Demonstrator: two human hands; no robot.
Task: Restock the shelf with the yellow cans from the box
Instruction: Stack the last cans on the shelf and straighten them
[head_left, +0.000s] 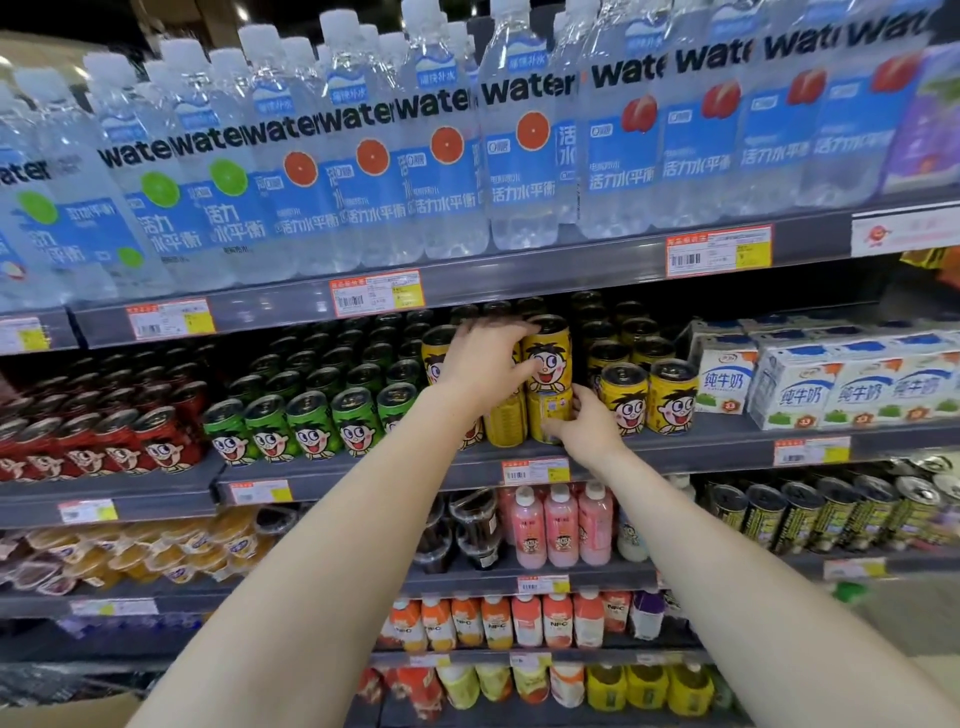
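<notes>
1. The fingers (511, 328) of the left hand (483, 364) curl over the top rim of the upper yellow can (548, 358), with the thumb pressed against its side.
2. The right hand (582, 423) wraps its fingers round the lower yellow can (551, 408), with the thumb at the can's base.
3. The upper yellow can stands stacked directly on the lower one, at the front of the middle shelf (363, 470).
4. More yellow cans (649, 397) stand just beside them to the right, and another sits on the upper tier to the left.
5. Green cans (311, 423) and red cans (104, 441) fill the shelf to the left; milk cartons (831, 387) stand to the right.
6. Water bottles (467, 156) line the shelf above.
7. A corner of the cardboard box (62, 716) shows at the bottom left.
</notes>
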